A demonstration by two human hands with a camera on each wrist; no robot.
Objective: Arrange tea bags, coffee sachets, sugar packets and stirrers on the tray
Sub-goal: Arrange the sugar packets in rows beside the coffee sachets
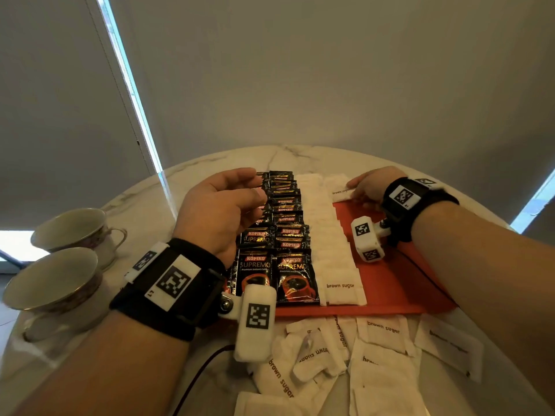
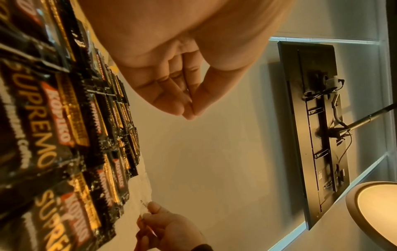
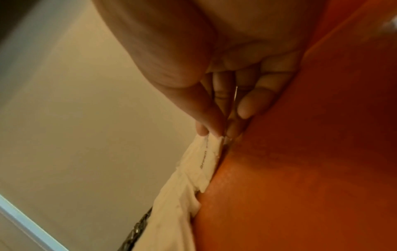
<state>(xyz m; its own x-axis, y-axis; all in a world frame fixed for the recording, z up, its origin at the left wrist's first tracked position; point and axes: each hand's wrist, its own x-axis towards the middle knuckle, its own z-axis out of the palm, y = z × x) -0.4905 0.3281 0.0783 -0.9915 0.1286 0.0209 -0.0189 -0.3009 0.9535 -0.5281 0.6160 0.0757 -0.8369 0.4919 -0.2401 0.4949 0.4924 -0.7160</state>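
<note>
The coffee sachets [image 1: 277,235] are showing glossy, crinkled black foil, catching glints. At their three o'clock, the sugar packets [image 1: 329,241] are looking like matt white paper. The tray [image 1: 399,283] is appearing smooth, matt red. The desk [image 1: 192,175] is gleaming as polished veined marble.

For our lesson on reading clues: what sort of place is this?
Probably a home or hotel room, not a factory: a round marble table, two china teacups and a wall-mounted screen, with coffee sachets on a red tray.
</note>
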